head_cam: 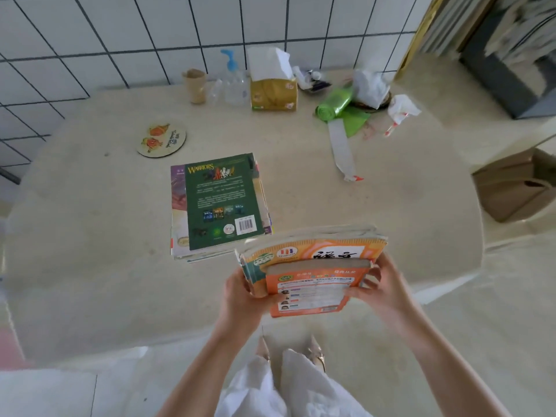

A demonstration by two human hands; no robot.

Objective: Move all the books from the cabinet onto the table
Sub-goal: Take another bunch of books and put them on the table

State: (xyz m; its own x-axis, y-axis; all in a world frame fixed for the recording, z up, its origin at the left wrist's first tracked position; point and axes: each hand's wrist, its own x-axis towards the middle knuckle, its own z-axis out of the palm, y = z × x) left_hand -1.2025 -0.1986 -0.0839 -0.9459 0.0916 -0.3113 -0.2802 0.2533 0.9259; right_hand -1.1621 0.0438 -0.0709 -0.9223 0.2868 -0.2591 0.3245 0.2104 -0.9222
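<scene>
Two hands, left hand [240, 299] and right hand [380, 288], each gripping one end of a bundle of orange schoolbooks [310, 266] above the near edge of the table [90, 236], just beside one book stack [219, 206] topped by a green Warriors paperback, bare tabletop left and right

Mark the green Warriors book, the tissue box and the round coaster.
green Warriors book [222, 200]: head view, middle of its back cover.
tissue box [273, 94]: head view, gold front face.
round coaster [161, 139]: head view, centre of its printed top.
</scene>
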